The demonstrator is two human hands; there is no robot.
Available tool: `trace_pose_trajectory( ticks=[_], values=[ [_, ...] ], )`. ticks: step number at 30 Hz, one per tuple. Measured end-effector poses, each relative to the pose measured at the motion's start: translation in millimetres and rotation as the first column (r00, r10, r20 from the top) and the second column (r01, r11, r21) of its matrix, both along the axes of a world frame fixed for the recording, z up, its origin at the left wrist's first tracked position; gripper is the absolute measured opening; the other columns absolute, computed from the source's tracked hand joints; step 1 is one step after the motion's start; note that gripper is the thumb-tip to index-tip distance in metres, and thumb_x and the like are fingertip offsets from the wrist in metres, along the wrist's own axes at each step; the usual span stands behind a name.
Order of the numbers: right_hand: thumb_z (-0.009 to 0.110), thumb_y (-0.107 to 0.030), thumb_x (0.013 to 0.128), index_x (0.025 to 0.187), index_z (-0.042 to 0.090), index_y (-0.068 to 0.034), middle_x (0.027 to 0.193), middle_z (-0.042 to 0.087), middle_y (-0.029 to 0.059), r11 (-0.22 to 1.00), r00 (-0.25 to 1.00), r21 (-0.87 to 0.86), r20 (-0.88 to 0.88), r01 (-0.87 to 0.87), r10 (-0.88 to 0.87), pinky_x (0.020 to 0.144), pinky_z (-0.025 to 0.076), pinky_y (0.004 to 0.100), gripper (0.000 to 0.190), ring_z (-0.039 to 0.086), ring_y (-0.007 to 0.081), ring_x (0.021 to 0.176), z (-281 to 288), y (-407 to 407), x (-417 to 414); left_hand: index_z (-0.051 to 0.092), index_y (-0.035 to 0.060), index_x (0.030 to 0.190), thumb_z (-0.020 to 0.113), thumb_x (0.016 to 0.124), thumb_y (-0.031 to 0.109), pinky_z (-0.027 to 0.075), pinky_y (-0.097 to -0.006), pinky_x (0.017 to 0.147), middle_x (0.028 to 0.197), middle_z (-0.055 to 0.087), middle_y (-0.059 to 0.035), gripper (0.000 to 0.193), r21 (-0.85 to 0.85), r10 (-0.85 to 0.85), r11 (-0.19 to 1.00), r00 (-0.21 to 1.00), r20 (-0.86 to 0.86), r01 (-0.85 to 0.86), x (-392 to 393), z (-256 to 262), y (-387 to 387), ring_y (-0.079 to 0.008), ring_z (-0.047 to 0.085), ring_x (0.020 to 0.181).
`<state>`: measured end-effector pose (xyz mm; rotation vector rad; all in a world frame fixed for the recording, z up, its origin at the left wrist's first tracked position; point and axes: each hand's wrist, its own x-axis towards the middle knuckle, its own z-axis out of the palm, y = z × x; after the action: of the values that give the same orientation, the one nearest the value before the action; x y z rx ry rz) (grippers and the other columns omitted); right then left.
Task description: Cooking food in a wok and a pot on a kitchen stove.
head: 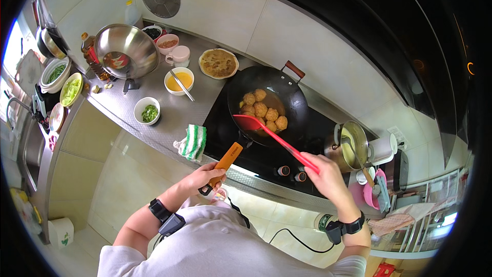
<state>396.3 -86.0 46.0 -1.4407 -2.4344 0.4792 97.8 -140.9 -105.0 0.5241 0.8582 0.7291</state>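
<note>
My left hand is wrapped around the orange-brown handle of a black wok. Several browned meatballs lie in brown liquid at the bottom of the wok. In my right hand is a red spatula, gripped near the end of its shaft. Its head rests inside the wok against the nearest meatballs, partly covering one of them. The wok stands on a black glass cooktop.
Left of the wok are a striped cloth, a bowl of chopped greens, a bowl of yellow liquid with chopsticks, a filled dish and a steel basin. A steel pot holding a ladle stands right.
</note>
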Motion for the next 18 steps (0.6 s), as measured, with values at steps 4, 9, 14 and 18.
trace_pose_trajectory(
  ticks=[4, 9, 14, 18],
  values=[
    [0.057, -0.007, 0.073, 0.118, 0.049, -0.013, 0.075, 0.047, 0.0117, 0.997, 0.938, 0.08, 0.347, -0.012, -0.017, 0.049, 0.046, 0.0377, 0.046, 0.055, 0.0288, 0.055, -32.9, -11.7, -10.8, 0.04, 0.0008, 0.111, 0.048, 0.088, 0.021, 0.041, -0.0213, 0.048, 0.079, 0.05, -0.0042, 0.031, 0.011, -0.01, 1.0, 1.0, -0.019, 0.01, -0.4, 5.9, -0.2, -0.0091, 0.048, 0.059],
    [0.058, -0.006, 0.069, 0.118, 0.049, -0.014, 0.075, 0.046, 0.012, 0.981, 0.894, 0.191, 0.435, 0.02, -0.103, 0.047, 0.047, 0.0366, 0.05, 0.056, 0.0263, 0.055, -56.9, -2.2, -20.2, 0.04, 0.0004, 0.111, 0.048, 0.088, 0.021, 0.041, -0.0216, 0.047, 0.079, 0.049, -0.0042, 0.031, 0.018, -0.012, 1.0, 1.0, -0.005, 0.012, -0.4, -1.2, -0.9, -0.009, 0.047, 0.058],
    [0.058, -0.007, 0.071, 0.117, 0.05, -0.014, 0.075, 0.047, 0.0112, 0.957, 0.905, 0.289, 0.41, -0.015, -0.109, 0.049, 0.047, 0.0357, 0.047, 0.056, 0.026, 0.057, -72.4, 14.1, -21.1, 0.044, 0.0035, 0.102, 0.048, 0.087, 0.024, 0.028, -0.0156, 0.033, 0.074, 0.051, -0.0016, 0.025, 0.024, 0.015, 1.0, 0.998, -0.065, -0.013, 3.7, -1.2, -2.2, -0.0052, 0.046, 0.05],
    [0.058, -0.008, 0.074, 0.109, 0.056, -0.019, 0.078, 0.052, 0.0074, 0.971, 0.98, 0.229, 0.165, 0.07, -0.109, 0.053, 0.047, 0.0374, 0.037, 0.056, 0.028, 0.061, -47.3, 21.3, -9.5, 0.045, 0.004, 0.099, 0.048, 0.087, 0.024, 0.028, -0.0157, 0.033, 0.072, 0.051, -0.0011, 0.024, 0.021, 0.01, 1.0, 0.997, -0.074, -0.008, 2.2, -6.4, -1.1, -0.005, 0.046, 0.05]
  ],
)
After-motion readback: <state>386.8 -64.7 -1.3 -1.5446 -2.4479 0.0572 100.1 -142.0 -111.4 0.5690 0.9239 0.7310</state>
